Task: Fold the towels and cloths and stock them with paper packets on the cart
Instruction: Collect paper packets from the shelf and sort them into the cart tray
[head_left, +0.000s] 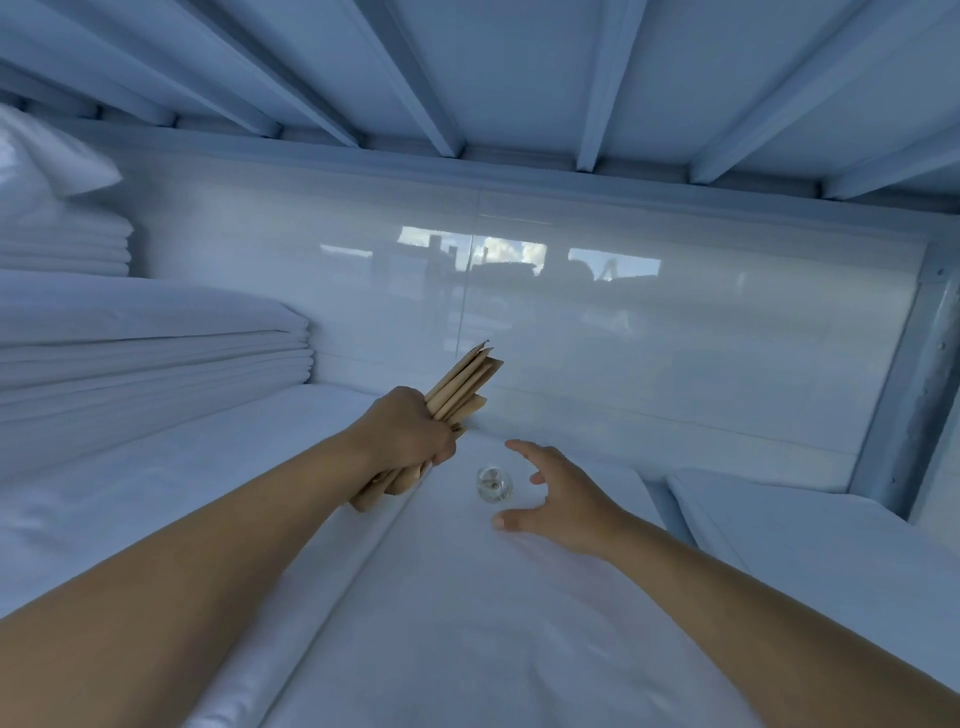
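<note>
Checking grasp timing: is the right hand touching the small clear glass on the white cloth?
Apart. The head view shows white cloth between the glass and the right hand, whose spread fingers and thumb flank the glass without reaching it.

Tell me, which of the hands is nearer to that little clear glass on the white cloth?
The right hand, open, fingers spread just beside the small glass, not touching. The left hand grips the paper packets, up and to the glass's left.
</note>
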